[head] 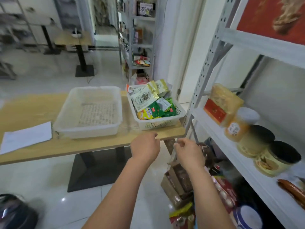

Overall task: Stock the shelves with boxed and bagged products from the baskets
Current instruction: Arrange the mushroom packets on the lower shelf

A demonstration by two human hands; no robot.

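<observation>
Two white plastic baskets stand on a wooden table (41,146). The left basket (89,129) holds nothing. The right basket (158,124) is filled with green, yellow and white-gold bagged products (148,100). My left hand (145,147) hovers at the table's front edge, fingers loosely curled, holding nothing. My right hand (188,150) is just right of it, past the table corner, fingers loosely curled and empty. A white metal shelf unit (219,134) stands at the right with a yellow-and-red bag (221,103) and jars (242,124) on its middle shelf.
A white sheet of paper (26,138) lies on the table's left. Brown boxes (178,182) and bagged goods (181,215) fill the bottom shelf below my right hand. A second stocked shelf unit (140,43) stands behind. A dark bag (14,212) sits on the tiled floor.
</observation>
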